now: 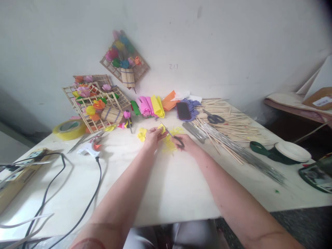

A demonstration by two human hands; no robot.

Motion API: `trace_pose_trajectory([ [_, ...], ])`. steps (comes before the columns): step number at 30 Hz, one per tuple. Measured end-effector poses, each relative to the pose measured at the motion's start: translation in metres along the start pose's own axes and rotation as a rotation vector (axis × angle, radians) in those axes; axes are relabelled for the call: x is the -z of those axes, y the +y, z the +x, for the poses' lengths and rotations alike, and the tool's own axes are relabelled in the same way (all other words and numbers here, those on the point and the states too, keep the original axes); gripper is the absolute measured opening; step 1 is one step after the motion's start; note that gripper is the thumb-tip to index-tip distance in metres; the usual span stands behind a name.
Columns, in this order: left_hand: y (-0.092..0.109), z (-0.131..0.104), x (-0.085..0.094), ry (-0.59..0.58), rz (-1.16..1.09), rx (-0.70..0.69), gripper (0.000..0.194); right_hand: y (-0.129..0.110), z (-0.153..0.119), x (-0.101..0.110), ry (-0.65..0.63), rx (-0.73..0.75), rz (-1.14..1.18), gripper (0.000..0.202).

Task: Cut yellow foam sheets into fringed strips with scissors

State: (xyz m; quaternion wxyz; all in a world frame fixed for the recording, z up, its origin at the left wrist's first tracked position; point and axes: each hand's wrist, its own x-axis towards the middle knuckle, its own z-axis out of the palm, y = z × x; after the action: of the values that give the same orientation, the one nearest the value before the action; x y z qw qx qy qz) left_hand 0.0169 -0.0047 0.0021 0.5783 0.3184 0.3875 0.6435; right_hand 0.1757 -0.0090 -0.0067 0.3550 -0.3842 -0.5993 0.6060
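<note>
My left hand (pixel 153 137) pinches a small piece of yellow crepe paper (pixel 161 128) over the middle of the table. In my right hand (pixel 187 145) is a pair of dark-handled scissors (pixel 178 140), its blades pointing up and left to the yellow piece. Whether the blades touch the paper is too small to tell. Just left of my left hand lie yellow cut petals (pixel 141 134). Yellow paper scraps (pixel 169 146) are scattered on the table between and beneath my hands.
Crepe paper rolls (pixel 145 105), a phone (pixel 183 111) and wooden sticks (pixel 233 126) line the back, with metal wires (pixel 241 152) at right. Stick frames with paper flowers (pixel 95 103), tape (pixel 69 129), a glue gun (pixel 90 148) and a power strip (pixel 23 173) with cords occupy the left.
</note>
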Motion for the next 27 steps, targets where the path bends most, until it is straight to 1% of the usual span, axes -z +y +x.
trace_pose_trajectory([
  [11, -0.0007, -0.0006, -0.0001, -0.029, 0.013, -0.006, 0.024, -0.0007, 0.0025, 0.0028, -0.005, -0.028, 0.075, 0.026],
  [18, 0.0004, -0.0009, -0.0001, -0.029, 0.01, -0.009, 0.025, -0.0057, -0.0028, 0.0, 0.0, 0.018, 0.034, 0.023],
  [27, 0.0006, -0.0016, -0.0007, -0.019, 0.009, -0.014, 0.024, -0.0089, -0.0025, -0.0004, -0.005, -0.017, 0.097, 0.024],
])
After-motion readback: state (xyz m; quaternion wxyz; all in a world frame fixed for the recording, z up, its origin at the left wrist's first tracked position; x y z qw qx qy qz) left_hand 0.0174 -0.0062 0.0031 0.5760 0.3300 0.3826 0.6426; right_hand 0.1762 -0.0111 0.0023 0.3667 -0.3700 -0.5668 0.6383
